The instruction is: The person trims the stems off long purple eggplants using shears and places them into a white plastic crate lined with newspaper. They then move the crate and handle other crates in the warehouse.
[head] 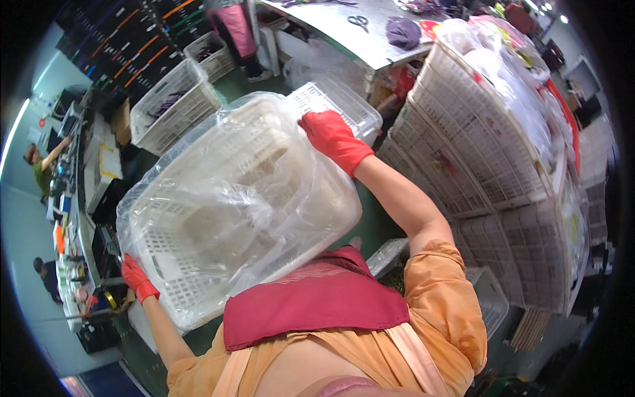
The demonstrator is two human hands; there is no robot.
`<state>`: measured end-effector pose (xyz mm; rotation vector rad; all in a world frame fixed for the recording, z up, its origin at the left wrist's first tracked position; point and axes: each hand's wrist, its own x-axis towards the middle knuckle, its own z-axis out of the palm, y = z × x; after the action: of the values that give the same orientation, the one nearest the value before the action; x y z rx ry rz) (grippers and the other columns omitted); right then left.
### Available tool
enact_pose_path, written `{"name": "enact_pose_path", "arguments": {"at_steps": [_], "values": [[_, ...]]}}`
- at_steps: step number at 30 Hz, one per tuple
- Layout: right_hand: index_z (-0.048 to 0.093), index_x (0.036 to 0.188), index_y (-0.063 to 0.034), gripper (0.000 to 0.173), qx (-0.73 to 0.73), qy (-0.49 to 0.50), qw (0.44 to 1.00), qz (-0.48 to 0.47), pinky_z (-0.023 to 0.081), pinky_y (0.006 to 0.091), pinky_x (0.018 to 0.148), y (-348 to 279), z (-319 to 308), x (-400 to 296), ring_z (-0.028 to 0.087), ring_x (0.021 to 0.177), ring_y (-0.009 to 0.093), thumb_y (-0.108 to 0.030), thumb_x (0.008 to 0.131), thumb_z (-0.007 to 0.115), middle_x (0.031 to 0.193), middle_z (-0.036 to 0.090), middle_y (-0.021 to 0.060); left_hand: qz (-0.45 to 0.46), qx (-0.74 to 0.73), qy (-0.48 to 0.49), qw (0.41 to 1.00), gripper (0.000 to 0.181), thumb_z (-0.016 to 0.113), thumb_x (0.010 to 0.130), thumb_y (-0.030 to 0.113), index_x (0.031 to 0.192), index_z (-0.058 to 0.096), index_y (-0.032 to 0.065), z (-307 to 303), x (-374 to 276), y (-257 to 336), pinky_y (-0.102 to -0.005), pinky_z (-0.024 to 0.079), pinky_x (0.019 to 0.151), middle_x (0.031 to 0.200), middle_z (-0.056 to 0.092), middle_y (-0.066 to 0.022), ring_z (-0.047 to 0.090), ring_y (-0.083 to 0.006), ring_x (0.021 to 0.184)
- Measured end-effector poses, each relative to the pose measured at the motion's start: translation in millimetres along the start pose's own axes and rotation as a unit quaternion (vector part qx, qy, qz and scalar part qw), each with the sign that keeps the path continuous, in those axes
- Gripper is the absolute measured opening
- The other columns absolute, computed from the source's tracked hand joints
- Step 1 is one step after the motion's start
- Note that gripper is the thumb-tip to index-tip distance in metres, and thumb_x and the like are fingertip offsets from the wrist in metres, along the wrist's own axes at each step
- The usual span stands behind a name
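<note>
A large white plastic crate (168,293) stands tilted before me, lined and partly covered with a clear plastic bag (248,203). The bag hangs over its rim. My left hand (138,280), in a red glove, grips the lower left edge, where bag and crate rim meet. At the upper right, my right hand (330,136), also gloved in red, has its fingers closed on the edge of the bag at the crate's far corner. Through the film the crate's perforated walls show; its inside looks blurred by the folds.
Stacked white crates (476,129) rise on the right, topped with plastic bags. Beyond my crate stand another crate (173,119) holding purple items and an upturned-looking crate (342,106). A metal table (337,30) bears scissors (358,22) and a purple cloth (403,33); a person (235,30) stands beside it.
</note>
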<state>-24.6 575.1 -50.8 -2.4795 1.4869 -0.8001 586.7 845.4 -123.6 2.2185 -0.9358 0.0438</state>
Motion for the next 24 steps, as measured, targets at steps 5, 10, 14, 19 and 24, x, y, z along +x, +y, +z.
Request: {"name": "enact_pose_path", "arguments": {"at_steps": [5,10,14,19,24], "values": [[0.061,0.094,-0.0003,0.023,0.585,-0.063,0.786,-0.19,0.048,0.0301,0.076,-88,-37,15,0.058,0.084,0.018,0.007,0.077,0.047,0.088,0.063,0.0081,0.053,-0.359,-0.048,0.931,0.059,0.052,0.091,0.034,0.134,0.038,-0.0033,-39,-45,192,-0.0342,0.034,0.104,0.136,0.045,-0.0153,0.045,-0.0276,0.123],[0.055,0.123,0.0013,0.031,0.667,-0.253,0.651,-0.26,0.047,0.0303,0.075,-118,-45,-18,0.054,0.08,0.012,-0.017,0.098,0.051,0.084,0.06,0.006,0.251,-0.034,-0.299,0.92,0.124,0.084,0.061,0.044,0.15,0.007,0.0024,-6,-158,343,-0.042,0.018,0.115,0.155,0.014,-0.0184,0.02,-0.0329,0.142],[0.055,0.124,-0.0016,0.038,0.614,-0.456,0.542,-0.349,0.043,0.0306,0.091,-94,-96,-14,0.055,0.1,0.017,-0.025,0.094,0.059,0.101,0.061,0.0137,0.446,-0.062,-0.171,0.876,0.064,0.063,0.086,0.031,0.136,0.039,-0.0002,51,-203,312,-0.0427,0.038,0.104,0.134,0.048,-0.0169,0.048,-0.0306,0.121],[0.025,0.148,-0.0073,0.099,0.31,0.004,0.914,-0.264,0.02,0.0382,0.114,-34,-85,-1,0.019,0.141,0.039,-0.042,0.072,0.077,0.153,0.02,0.0216,0.411,-0.144,-0.147,0.888,0.05,0.056,0.091,0.025,0.132,0.045,0.0002,68,-209,351,-0.0419,0.042,0.1,0.129,0.053,-0.0155,0.054,-0.0287,0.115],[0.029,0.144,-0.0023,0.089,0.76,-0.458,0.46,-0.036,0.038,0.0333,0.101,-50,-38,-43,0.042,0.126,0.024,-0.036,0.077,0.076,0.14,0.041,0.0167,0.374,-0.14,-0.149,0.905,0.051,0.057,0.09,0.022,0.134,0.043,0.0005,55,-221,358,-0.0409,0.041,0.101,0.131,0.052,-0.0154,0.052,-0.0284,0.117]]}}
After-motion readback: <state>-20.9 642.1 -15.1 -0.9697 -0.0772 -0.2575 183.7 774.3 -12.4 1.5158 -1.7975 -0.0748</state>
